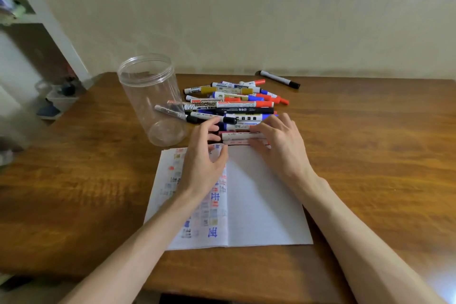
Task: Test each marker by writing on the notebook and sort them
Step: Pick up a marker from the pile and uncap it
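The notebook (pixel 259 205) lies open on the table (pixel 370 155), its left page full of test marks. Over its far edge the left hand (pixel 204 155) hangs loosely curled, thumb apart, holding nothing. The right hand (pixel 278 140) bends its fingers onto the nearest marker (pixel 239 135); whether it pinches, I cannot tell. That marker lies crosswise, between both hands, the right closer. Beyond sit the pile (pixel 234 101) and an empty jar (pixel 153 99).

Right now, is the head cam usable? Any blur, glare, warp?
Head view: dim warm light; shelf at left edge smeared and leaning from wide-angle warp; notebook writing soft; marker pile labels partly legible; mild highlights on clear jar, no glare.
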The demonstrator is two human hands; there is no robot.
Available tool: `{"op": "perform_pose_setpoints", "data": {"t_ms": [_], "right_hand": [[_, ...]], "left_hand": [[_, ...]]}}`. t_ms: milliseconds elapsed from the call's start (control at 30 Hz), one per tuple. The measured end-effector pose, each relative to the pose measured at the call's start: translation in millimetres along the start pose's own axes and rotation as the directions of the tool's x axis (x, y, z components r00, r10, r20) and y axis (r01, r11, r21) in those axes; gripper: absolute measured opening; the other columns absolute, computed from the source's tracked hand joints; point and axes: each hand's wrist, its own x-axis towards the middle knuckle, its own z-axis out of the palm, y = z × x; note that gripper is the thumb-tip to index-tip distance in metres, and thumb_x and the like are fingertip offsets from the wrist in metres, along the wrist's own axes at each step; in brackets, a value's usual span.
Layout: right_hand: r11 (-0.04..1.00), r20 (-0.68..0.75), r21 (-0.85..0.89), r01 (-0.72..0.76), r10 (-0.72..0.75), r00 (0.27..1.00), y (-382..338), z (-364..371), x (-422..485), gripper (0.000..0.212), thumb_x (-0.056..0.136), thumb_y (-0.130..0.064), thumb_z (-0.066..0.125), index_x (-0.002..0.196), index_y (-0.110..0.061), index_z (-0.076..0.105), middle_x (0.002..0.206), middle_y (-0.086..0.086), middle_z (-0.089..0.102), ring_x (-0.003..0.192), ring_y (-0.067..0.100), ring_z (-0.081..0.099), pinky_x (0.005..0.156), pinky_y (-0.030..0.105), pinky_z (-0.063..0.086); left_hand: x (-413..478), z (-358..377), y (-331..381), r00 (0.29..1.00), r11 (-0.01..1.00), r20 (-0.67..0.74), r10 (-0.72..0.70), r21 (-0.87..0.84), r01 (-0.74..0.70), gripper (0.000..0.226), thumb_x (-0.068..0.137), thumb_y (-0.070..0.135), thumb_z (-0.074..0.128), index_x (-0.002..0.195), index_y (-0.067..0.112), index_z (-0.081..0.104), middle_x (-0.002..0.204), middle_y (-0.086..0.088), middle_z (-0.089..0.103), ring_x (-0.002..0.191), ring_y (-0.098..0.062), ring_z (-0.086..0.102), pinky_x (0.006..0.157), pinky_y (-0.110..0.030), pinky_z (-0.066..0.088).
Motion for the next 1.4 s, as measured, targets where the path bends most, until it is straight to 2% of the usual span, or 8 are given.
{"op": "perform_pose_setpoints", "data": {"t_ms": [167, 267, 367, 534, 800, 1000, 1300, 1400], "right_hand": [[1.000, -0.058, 0.027, -0.013, 0.014, 0.998, -1, -5, 4, 0.024, 0.086, -0.020, 0.086, 0.106, -0.012, 0.076, 0.108, 0.008, 0.070, 0.096, 0.026, 0.055, 0.074, 0.037, 0.050], [0.947, -0.082, 0.286, -0.144, 0.174, 0.981, -7, -18, 7, 0.016, 0.094, -0.023, 0.078, 0.107, -0.015, 0.073, 0.099, -0.005, 0.065, 0.086, 0.004, 0.053, 0.070, 0.017, 0.042], [0.787, 0.086, 0.543, -0.291, 0.293, 0.952, -18, -25, 2, 0.012, 0.100, -0.024, 0.071, 0.107, -0.015, 0.067, 0.072, -0.015, 0.057, 0.064, 0.000, 0.054, 0.057, 0.010, 0.039], [0.452, 0.300, 0.797, -0.401, 0.281, 0.912, -38, -32, -1, 0.025, 0.106, -0.026, 0.059, 0.108, -0.002, 0.064, 0.076, -0.006, 0.074, 0.071, 0.006, 0.066, 0.068, 0.020, 0.049], [0.289, 0.361, 0.819, -0.495, 0.411, 0.837, -49, -36, -3, 0.015, 0.106, -0.015, 0.057, 0.107, -0.004, 0.068, 0.080, 0.015, 0.074, 0.071, 0.023, 0.066, 0.067, 0.037, 0.051], [0.331, 0.333, 0.815, -0.476, 0.404, 0.852, -50, -35, -7, 0.029, 0.098, -0.035, 0.071, 0.091, -0.007, 0.077, 0.074, 0.010, 0.074, 0.064, 0.019, 0.065, 0.061, 0.032, 0.054], [0.384, 0.317, 0.817, -0.430, 0.324, 0.892, -44, -39, -5, 0.025, 0.101, -0.029, 0.069, 0.093, -0.006, 0.075, 0.077, 0.007, 0.075, 0.069, 0.018, 0.067, 0.067, 0.029, 0.056], [0.277, 0.229, 0.880, -0.386, 0.464, 0.856, -19, -53, 2, 0.020, 0.100, -0.029, 0.068, 0.089, -0.012, 0.071, 0.074, 0.003, 0.069, 0.071, 0.014, 0.063, 0.074, 0.028, 0.052]], "left_hand": [[1, -3, 1, 1.000, 1.000, -0.020, -0.006, -0.015, 0.006, 0.050, 0.094, 0.013, 0.073, 0.139, 0.025, 0.055, 0.115, 0.010, 0.065, 0.106, -0.004, 0.063, 0.088, -0.016, 0.053], [1, -4, 6, 1.000, 0.996, 0.004, -0.006, -0.086, 0.007, 0.054, 0.094, 0.021, 0.075, 0.142, 0.026, 0.051, 0.110, 0.012, 0.068, 0.105, -0.009, 0.065, 0.088, -0.017, 0.053], [0, -5, 13, 1.000, 0.990, 0.020, -0.014, -0.144, 0.016, 0.062, 0.092, 0.029, 0.078, 0.145, 0.025, 0.046, 0.113, 0.011, 0.067, 0.104, -0.014, 0.067, 0.087, -0.023, 0.054], [0, -10, 21, 0.983, 0.991, 0.184, 0.002, -0.133, 0.023, 0.037, 0.094, 0.040, 0.071, 0.129, 0.028, 0.066, 0.112, 0.017, 0.073, 0.108, -0.011, 0.068, 0.089, -0.048, 0.055], [-3, -11, 15, 0.975, 0.994, 0.191, 0.110, -0.001, -0.112, 0.037, 0.093, 0.040, 0.069, 0.125, 0.022, 0.072, 0.100, 0.012, 0.075, 0.081, -0.019, 0.069, 0.068, -0.038, 0.057], [-3, -12, 13, 0.946, 0.958, 0.241, 0.215, 0.134, -0.252, 0.034, 0.102, 0.037, 0.051, 0.121, 0.017, 0.070, 0.092, 0.009, 0.071, 0.084, -0.007, 0.067, 0.069, -0.033, 0.056], [0, -14, 20, 0.940, 0.992, 0.334, 0.072, 0.071, -0.101, 0.036, 0.104, 0.041, 0.044, 0.111, 0.019, 0.071, 0.082, 0.006, 0.066, 0.078, -0.017, 0.063, 0.068, -0.043, 0.051], [3, -34, 13, 0.941, 0.999, 0.337, -0.034, 0.011, 0.032, 0.027, 0.109, 0.028, 0.045, 0.105, 0.023, 0.071, 0.076, 0.003, 0.064, 0.071, -0.013, 0.062, 0.063, -0.032, 0.050]]}}
